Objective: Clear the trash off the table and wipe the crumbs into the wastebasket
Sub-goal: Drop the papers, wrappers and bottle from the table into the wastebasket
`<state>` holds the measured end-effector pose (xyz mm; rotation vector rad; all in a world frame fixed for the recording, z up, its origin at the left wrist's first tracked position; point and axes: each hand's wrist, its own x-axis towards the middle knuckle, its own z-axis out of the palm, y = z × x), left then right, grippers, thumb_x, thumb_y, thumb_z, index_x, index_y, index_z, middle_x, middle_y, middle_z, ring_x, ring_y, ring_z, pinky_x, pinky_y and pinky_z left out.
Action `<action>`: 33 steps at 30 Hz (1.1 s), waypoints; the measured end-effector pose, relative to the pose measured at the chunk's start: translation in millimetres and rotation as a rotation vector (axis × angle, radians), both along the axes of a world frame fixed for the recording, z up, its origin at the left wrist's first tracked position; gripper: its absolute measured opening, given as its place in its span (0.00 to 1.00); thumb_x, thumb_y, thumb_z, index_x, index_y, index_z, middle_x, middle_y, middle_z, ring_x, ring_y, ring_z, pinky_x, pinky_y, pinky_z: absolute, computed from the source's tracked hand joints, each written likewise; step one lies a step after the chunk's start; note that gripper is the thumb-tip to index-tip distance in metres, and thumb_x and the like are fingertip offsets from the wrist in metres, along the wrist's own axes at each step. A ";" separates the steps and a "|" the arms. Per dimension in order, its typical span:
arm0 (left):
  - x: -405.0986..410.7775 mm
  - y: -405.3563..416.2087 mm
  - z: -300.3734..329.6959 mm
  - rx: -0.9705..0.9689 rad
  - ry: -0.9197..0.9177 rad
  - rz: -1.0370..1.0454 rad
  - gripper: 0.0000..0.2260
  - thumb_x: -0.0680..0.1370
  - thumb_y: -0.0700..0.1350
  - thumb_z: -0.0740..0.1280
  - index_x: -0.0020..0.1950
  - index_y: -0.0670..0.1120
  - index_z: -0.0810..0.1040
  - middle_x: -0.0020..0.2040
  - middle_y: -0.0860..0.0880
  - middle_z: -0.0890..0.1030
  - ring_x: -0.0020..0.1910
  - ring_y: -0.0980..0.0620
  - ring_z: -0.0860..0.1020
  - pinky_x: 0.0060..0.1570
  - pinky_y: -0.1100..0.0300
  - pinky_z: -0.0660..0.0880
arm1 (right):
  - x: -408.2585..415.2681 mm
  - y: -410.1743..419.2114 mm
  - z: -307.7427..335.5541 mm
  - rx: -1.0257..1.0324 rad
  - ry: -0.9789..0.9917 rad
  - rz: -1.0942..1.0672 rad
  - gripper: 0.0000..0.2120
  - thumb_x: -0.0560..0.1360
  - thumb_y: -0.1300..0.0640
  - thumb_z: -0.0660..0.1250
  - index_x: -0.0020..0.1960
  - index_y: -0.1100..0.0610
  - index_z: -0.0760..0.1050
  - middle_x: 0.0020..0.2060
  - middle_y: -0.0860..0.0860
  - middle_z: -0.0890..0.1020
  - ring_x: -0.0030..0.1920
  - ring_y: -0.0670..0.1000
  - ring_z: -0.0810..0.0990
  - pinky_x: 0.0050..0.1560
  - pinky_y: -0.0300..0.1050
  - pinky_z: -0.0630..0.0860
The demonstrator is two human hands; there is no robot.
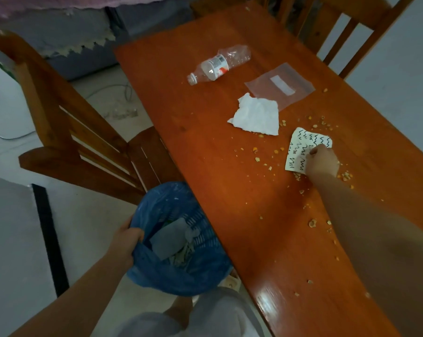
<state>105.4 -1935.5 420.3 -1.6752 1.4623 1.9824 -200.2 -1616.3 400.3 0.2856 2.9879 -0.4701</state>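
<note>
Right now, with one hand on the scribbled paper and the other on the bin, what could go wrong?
Dragging the scribbled paper with the right hand may scatter the crumbs beside it onto the floor. The wastebasket, gripped at its rim by the left hand, could tip.

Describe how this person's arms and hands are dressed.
Both forearms are bare, with no sleeves in view. The left hand and right hand wear no gloves, and no rings, watch or bracelets show. Light grey trousers show at the bottom edge.

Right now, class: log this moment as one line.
right hand: on scribbled paper scrap | left hand: gripping blue-bagged wastebasket | crumbs: unswept
</note>
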 end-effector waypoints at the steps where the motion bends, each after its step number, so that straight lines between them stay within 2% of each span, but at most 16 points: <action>1: 0.3 0.1 0.5 0.002 0.001 -0.001 0.32 0.69 0.25 0.51 0.69 0.47 0.70 0.47 0.39 0.78 0.44 0.37 0.77 0.39 0.50 0.76 | -0.5 -1.0 -0.9 -0.006 -0.005 -0.011 0.11 0.76 0.61 0.59 0.56 0.61 0.74 0.55 0.61 0.77 0.56 0.62 0.75 0.57 0.61 0.74; 6: 7.1 0.1 1.4 -0.004 0.012 0.013 0.32 0.69 0.25 0.51 0.69 0.47 0.71 0.47 0.41 0.78 0.43 0.37 0.77 0.37 0.51 0.75 | -4.9 -1.2 1.7 0.089 -0.119 0.013 0.13 0.77 0.62 0.57 0.59 0.65 0.70 0.56 0.64 0.76 0.57 0.64 0.75 0.57 0.60 0.74; 8: 8.8 0.2 3.6 -0.003 0.005 0.017 0.31 0.70 0.25 0.51 0.68 0.48 0.71 0.45 0.41 0.78 0.41 0.37 0.76 0.35 0.52 0.74 | -4.3 -0.2 4.4 0.135 -0.121 0.038 0.15 0.78 0.59 0.57 0.61 0.65 0.68 0.59 0.64 0.75 0.60 0.64 0.73 0.60 0.61 0.72; 9: 9.5 0.2 4.1 -0.004 0.002 0.016 0.31 0.70 0.25 0.51 0.68 0.48 0.70 0.44 0.41 0.78 0.40 0.38 0.76 0.34 0.53 0.74 | -3.3 -1.0 6.7 0.146 -0.100 0.056 0.18 0.78 0.55 0.58 0.64 0.65 0.67 0.62 0.64 0.72 0.63 0.64 0.70 0.62 0.62 0.69; 11: 11.0 0.4 4.2 -0.008 -0.003 0.011 0.32 0.70 0.25 0.51 0.69 0.48 0.70 0.44 0.40 0.78 0.40 0.37 0.76 0.34 0.52 0.74 | 0.0 -4.0 8.9 0.112 -0.072 0.118 0.31 0.75 0.44 0.61 0.70 0.61 0.59 0.70 0.63 0.63 0.70 0.63 0.61 0.68 0.64 0.61; 13: 13.3 1.5 3.2 -0.012 -0.008 0.004 0.32 0.70 0.25 0.52 0.69 0.48 0.69 0.45 0.40 0.78 0.41 0.38 0.76 0.34 0.52 0.75 | 4.3 -7.7 5.5 0.090 -0.126 0.236 0.42 0.71 0.35 0.62 0.75 0.55 0.49 0.76 0.59 0.52 0.75 0.60 0.50 0.71 0.63 0.52; 14: 14.8 2.4 3.0 -0.017 -0.010 0.006 0.32 0.70 0.25 0.52 0.69 0.48 0.70 0.45 0.41 0.78 0.41 0.38 0.76 0.34 0.52 0.75 | 7.3 -8.6 2.0 0.111 -0.174 0.282 0.44 0.71 0.34 0.61 0.75 0.54 0.45 0.76 0.57 0.47 0.76 0.59 0.45 0.72 0.63 0.48; 17: 18.4 3.4 1.9 -0.028 -0.013 0.014 0.32 0.69 0.25 0.52 0.69 0.47 0.70 0.45 0.41 0.78 0.41 0.38 0.76 0.35 0.52 0.75 | 11.1 -3.2 -9.6 0.120 -0.185 0.313 0.37 0.76 0.39 0.55 0.76 0.56 0.44 0.76 0.57 0.46 0.76 0.58 0.44 0.73 0.61 0.45; 20: 22.0 2.7 -1.5 -0.024 -0.031 0.024 0.32 0.69 0.25 0.52 0.70 0.47 0.70 0.47 0.41 0.78 0.43 0.38 0.76 0.37 0.50 0.76 | 10.4 2.3 -10.1 0.066 -0.105 0.331 0.25 0.81 0.49 0.50 0.74 0.56 0.53 0.75 0.57 0.55 0.75 0.58 0.51 0.73 0.61 0.51; 22: 23.1 3.4 -2.8 -0.017 -0.029 0.029 0.33 0.69 0.25 0.52 0.70 0.48 0.70 0.49 0.40 0.78 0.43 0.37 0.76 0.37 0.49 0.76 | 8.9 2.7 3.1 -0.032 -0.085 0.299 0.20 0.81 0.52 0.48 0.71 0.55 0.61 0.69 0.59 0.67 0.68 0.61 0.66 0.66 0.61 0.65; 23: 23.1 3.5 -3.1 -0.015 -0.026 0.029 0.33 0.69 0.25 0.52 0.70 0.48 0.70 0.50 0.39 0.78 0.44 0.36 0.76 0.37 0.49 0.76 | 9.4 2.5 13.0 -0.097 -0.082 0.253 0.19 0.82 0.52 0.47 0.70 0.55 0.64 0.62 0.60 0.73 0.60 0.61 0.74 0.58 0.58 0.72; 24: 22.8 3.7 -3.4 -0.016 -0.024 0.025 0.33 0.69 0.25 0.52 0.70 0.49 0.70 0.52 0.39 0.78 0.44 0.36 0.76 0.38 0.49 0.76 | 10.6 2.7 24.1 -0.149 -0.068 0.205 0.19 0.82 0.53 0.48 0.68 0.56 0.66 0.55 0.60 0.77 0.51 0.61 0.77 0.49 0.53 0.75; 25: 22.2 4.0 -3.9 -0.016 -0.022 0.021 0.33 0.69 0.25 0.52 0.70 0.49 0.70 0.52 0.39 0.78 0.44 0.36 0.76 0.38 0.49 0.77 | 11.9 4.0 34.7 -0.196 -0.032 0.162 0.18 0.81 0.54 0.49 0.68 0.57 0.67 0.52 0.61 0.78 0.46 0.60 0.78 0.43 0.51 0.74; 29: 17.5 6.2 -5.7 -0.013 0.001 0.013 0.33 0.69 0.26 0.52 0.69 0.49 0.71 0.47 0.40 0.79 0.44 0.36 0.77 0.41 0.47 0.77 | 36.1 -4.6 80.5 -0.365 0.166 0.145 0.16 0.81 0.55 0.51 0.63 0.61 0.70 0.43 0.53 0.76 0.37 0.49 0.73 0.33 0.39 0.67; 31: 14.2 8.1 -6.3 -0.011 0.014 0.007 0.32 0.68 0.26 0.52 0.67 0.47 0.71 0.48 0.40 0.79 0.45 0.35 0.77 0.41 0.47 0.77 | 69.5 -25.1 102.8 -0.465 0.186 0.186 0.13 0.81 0.56 0.51 0.57 0.61 0.71 0.36 0.48 0.74 0.31 0.44 0.69 0.30 0.40 0.64; 33: 11.3 8.5 -5.7 -0.004 0.034 0.007 0.32 0.67 0.25 0.52 0.67 0.47 0.71 0.50 0.39 0.79 0.46 0.35 0.77 0.40 0.47 0.77 | 114.5 -52.2 114.4 -0.575 0.144 0.258 0.12 0.81 0.56 0.52 0.58 0.58 0.72 0.34 0.48 0.76 0.28 0.45 0.70 0.28 0.43 0.67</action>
